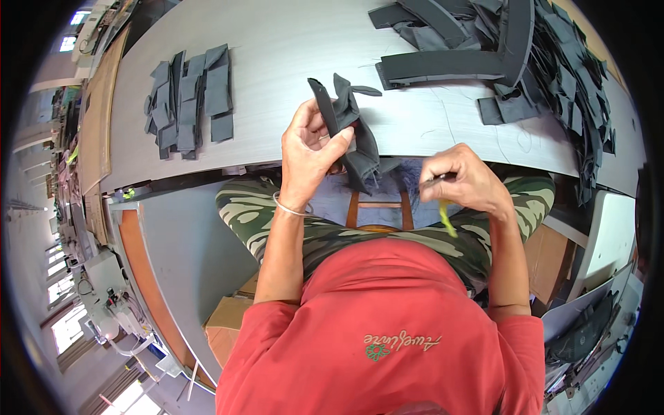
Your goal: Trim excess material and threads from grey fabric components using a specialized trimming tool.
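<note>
A folded dark grey fabric piece (361,142) is pinched in my left hand (308,152), just over the table's near edge. Its far end has a loose flap, and a few thread ends show at its lower end. Over my lap, to the right of the fabric and apart from it, my right hand (474,181) is closed on a small dark tool (437,180). A yellow-green cord (448,220) hangs below that hand. My fingers cover most of the tool, so its kind cannot be made out.
On the pale table (290,48), a small group of dark grey fabric pieces (190,97) lies at the left. A larger fabric heap (570,97) fills the right side, partly hanging over the edge. Long dark strips (443,67) lie beside it. A cardboard box (227,321) stands below left.
</note>
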Demonstrator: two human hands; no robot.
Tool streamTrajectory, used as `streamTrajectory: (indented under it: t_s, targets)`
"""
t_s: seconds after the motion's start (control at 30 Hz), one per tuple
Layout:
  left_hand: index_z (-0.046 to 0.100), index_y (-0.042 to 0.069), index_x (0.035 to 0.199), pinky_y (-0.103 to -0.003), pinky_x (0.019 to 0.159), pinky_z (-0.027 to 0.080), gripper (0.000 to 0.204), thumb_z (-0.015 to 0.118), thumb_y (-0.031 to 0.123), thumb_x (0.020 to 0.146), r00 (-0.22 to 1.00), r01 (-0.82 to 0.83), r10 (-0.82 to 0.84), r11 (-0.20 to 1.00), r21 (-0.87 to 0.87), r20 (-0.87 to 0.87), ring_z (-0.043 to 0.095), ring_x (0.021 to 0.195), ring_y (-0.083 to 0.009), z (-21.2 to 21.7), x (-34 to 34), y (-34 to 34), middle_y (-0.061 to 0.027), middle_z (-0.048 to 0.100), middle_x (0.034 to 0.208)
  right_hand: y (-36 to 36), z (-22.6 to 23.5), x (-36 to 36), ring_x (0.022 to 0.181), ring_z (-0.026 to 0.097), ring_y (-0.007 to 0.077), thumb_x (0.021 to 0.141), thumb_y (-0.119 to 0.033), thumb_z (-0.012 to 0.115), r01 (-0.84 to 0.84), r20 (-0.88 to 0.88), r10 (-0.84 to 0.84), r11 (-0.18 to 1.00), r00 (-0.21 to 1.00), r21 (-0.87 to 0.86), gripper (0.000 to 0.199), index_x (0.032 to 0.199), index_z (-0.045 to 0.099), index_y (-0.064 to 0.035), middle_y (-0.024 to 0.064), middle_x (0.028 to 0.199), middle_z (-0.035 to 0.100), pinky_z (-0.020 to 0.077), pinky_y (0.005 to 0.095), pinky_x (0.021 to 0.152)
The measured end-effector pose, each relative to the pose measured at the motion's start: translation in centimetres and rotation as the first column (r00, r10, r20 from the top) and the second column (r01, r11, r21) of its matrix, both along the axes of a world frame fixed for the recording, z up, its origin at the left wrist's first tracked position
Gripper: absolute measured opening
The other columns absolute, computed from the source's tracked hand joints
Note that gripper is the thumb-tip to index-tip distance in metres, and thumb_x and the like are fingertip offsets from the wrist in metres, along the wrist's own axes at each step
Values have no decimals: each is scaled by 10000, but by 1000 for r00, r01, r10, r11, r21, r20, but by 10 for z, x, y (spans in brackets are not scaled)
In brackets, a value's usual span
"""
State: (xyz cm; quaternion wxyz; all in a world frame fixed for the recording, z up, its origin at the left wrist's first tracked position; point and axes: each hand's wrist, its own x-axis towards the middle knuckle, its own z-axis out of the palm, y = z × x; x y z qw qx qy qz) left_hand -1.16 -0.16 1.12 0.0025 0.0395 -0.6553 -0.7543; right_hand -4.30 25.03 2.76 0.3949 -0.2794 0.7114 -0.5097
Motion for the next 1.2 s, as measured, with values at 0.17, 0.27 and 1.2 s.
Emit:
streamTrajectory:
  t_s: [0.17,0.27,1.2]
  targets:
    - [440,-41,1238,-256,646,494,446,630,-2,837,1000,-7,7,1000,28,10,648,829,-184,1,2,4,-134,637,986,-27,-9,12,663,580,163,671,-15,702,266,-435,-271,961,859,-73,217,881,675,-63,35,738,649,412,281,635]
    - [449,-41,1227,-256,646,493,433,631,-3,836,999,-7,6,1000,12,36,659,838,-193,2,3,3,-140,641,993,-43,-10,20,649,577,197,632,5,701,267,-591,-300,953,749,-145,363,962,712,-146,-1,791,668,403,295,664]
    - [342,163,1432,-613,964,316,780,742,303,777,812,-232,448,-341,-911,-374,348,1248,-463,-15,-98,-176,-235,236,1446,47,-27,-39,754,590,183,808,-19,639,831,-607,-759,482,236,-279,168,970,682,-24,78,843,608,448,282,698]
